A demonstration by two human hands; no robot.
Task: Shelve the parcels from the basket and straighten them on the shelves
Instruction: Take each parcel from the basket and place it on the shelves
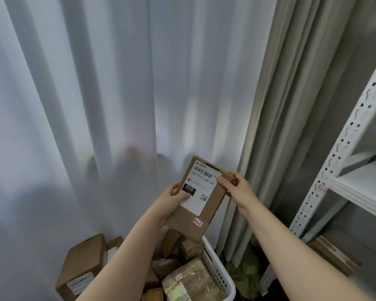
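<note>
A flat brown cardboard parcel (206, 218) with a white shipping label and a small pink sticker is held up in front of the curtain, above the basket. My left hand (172, 203) grips its left edge, thumb on the label. My right hand (237, 187) pinches its upper right corner. Below stands the white plastic basket (220, 272), filled with several brown parcels and a parcel wrapped in clear tape (189, 281). The white metal shelving unit (339, 166) rises at the right, with a bare white shelf board (365, 187).
A larger cardboard box (83, 266) sits left of the basket. White sheer curtain (117, 105) fills the background, a beige drape (291, 105) hangs beside the shelving. A brown parcel (332, 255) lies on the lowest visible shelf.
</note>
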